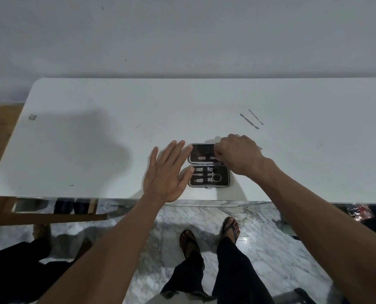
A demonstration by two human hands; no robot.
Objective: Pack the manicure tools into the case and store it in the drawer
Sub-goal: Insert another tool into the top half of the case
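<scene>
A small dark manicure case (223, 179) lies open near the white table's front edge. Its near half holds scissors and clippers under a strap; its far half (201, 152) shows a thin metal tool in a slot. My left hand (166, 172) rests flat with fingers spread, touching the case's left edge. My right hand (237, 155) is over the far half's right side, fingers pinched on a thin metal tool whose tip (259, 147) sticks out to the right. Two slim metal tools (251, 119) lie loose on the table further back right.
The white table (94, 139) stands against a pale wall. Below its front edge are a marble floor, my sandalled feet (209, 235) and a wooden piece (50, 216) at the left. No drawer can be made out.
</scene>
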